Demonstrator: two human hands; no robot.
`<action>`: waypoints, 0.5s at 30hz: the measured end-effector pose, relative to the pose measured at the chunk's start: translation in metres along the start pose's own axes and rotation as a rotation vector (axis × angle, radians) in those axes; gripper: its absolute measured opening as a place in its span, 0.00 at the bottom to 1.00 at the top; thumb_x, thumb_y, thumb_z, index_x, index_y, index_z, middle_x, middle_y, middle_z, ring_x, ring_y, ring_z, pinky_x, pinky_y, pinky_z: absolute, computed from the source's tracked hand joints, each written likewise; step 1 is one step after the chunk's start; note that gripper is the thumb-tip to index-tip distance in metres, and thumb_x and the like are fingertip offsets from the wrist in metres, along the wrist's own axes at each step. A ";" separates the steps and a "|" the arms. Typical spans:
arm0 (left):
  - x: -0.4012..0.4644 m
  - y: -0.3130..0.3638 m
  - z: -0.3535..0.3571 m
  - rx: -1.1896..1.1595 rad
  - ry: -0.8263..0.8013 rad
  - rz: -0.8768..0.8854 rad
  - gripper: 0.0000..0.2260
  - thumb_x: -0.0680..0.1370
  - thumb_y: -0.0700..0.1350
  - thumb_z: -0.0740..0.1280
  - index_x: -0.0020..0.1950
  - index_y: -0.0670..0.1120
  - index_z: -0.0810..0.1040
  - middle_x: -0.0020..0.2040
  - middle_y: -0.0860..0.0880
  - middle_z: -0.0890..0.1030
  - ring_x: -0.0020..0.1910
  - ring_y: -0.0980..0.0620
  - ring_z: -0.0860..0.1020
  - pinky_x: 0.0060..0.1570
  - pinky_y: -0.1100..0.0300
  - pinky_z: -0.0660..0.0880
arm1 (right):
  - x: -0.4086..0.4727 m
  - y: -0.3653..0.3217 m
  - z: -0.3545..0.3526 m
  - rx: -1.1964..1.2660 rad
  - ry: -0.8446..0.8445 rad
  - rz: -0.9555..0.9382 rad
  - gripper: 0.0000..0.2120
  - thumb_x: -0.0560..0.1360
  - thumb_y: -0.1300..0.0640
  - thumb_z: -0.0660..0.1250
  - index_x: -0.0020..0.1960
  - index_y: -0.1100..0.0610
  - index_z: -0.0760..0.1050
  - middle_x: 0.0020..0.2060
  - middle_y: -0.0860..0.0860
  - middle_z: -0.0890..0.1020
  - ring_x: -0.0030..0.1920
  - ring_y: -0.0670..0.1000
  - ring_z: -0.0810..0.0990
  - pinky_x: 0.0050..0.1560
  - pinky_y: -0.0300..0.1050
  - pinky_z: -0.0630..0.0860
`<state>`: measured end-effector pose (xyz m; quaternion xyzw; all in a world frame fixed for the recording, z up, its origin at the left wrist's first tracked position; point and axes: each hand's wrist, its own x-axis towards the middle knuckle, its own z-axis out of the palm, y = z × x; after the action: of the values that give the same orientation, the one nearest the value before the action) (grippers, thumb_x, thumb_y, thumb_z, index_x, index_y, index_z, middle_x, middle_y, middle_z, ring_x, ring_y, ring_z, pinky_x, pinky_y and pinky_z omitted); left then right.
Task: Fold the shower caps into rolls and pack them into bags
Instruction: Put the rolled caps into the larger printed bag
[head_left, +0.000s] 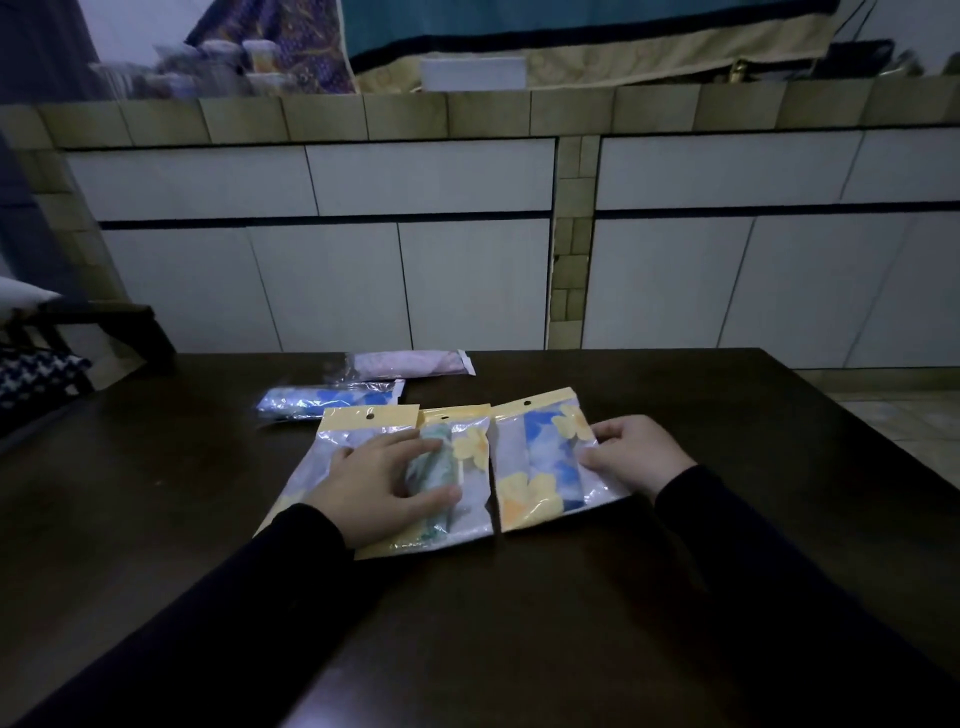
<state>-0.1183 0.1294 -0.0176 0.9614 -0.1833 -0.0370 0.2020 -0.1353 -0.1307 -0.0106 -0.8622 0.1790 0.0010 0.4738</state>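
1. We see three clear bags with yellow tops lying flat, side by side, near the middle of the dark table (519, 623).
2. The middle bag (470, 483) has a green rolled shower cap (431, 478) inside it. It lies partly over the left bag (332, 457), and we cannot tell what is in that one.
3. The right bag (545, 462) has a blue and white rolled cap (550, 452) inside, with yellow flowers printed on the front. Its left edge sits just beside the middle bag.
4. Our left hand (379, 483) lies on top of the left and middle bags. Its fingers are almost straight and spread over the green roll, pressing down. The thumb points to the right along the bag.
5. Our right hand (634, 457) is at the right edge of the right bag. Its fingers are bent, and the fingertips and thumb touch the edge of the plastic. We cannot tell if they pinch it or only rest on it.
6. Both arms wear dark sleeves (753, 545).
7. Farther back on the table lie two more packed rolls in long thin clear wraps: a blue roll (332, 400) just behind the left bag, and a pink roll (410, 364) behind that one, near the far edge.
8. Behind the table we see a wall of white panels (426, 260) with a tiled ledge (467, 114) on top.
9. A chair (93, 332) stands off to the left of the table.
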 end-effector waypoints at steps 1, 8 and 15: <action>0.000 0.000 0.000 -0.003 0.003 -0.002 0.35 0.66 0.72 0.61 0.70 0.61 0.66 0.74 0.56 0.62 0.71 0.56 0.62 0.71 0.46 0.58 | -0.001 -0.001 0.004 0.004 -0.014 -0.007 0.20 0.74 0.59 0.70 0.66 0.55 0.73 0.57 0.52 0.78 0.50 0.47 0.75 0.47 0.41 0.74; 0.003 0.002 -0.003 -0.089 -0.022 -0.067 0.31 0.67 0.69 0.67 0.68 0.62 0.68 0.71 0.56 0.68 0.65 0.54 0.69 0.69 0.51 0.64 | -0.003 -0.005 0.013 -0.039 -0.002 -0.019 0.20 0.73 0.57 0.71 0.64 0.53 0.74 0.59 0.51 0.77 0.50 0.46 0.74 0.46 0.40 0.75; 0.003 0.005 -0.011 -0.172 -0.015 -0.048 0.28 0.70 0.63 0.69 0.68 0.59 0.70 0.69 0.55 0.71 0.65 0.56 0.70 0.62 0.61 0.68 | -0.010 -0.005 0.027 -0.093 0.121 -0.064 0.23 0.77 0.58 0.66 0.71 0.51 0.66 0.59 0.51 0.77 0.55 0.48 0.78 0.51 0.42 0.77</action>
<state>-0.1153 0.1284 -0.0058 0.9443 -0.1580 -0.0647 0.2813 -0.1383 -0.1032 -0.0199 -0.8870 0.1794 -0.0577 0.4216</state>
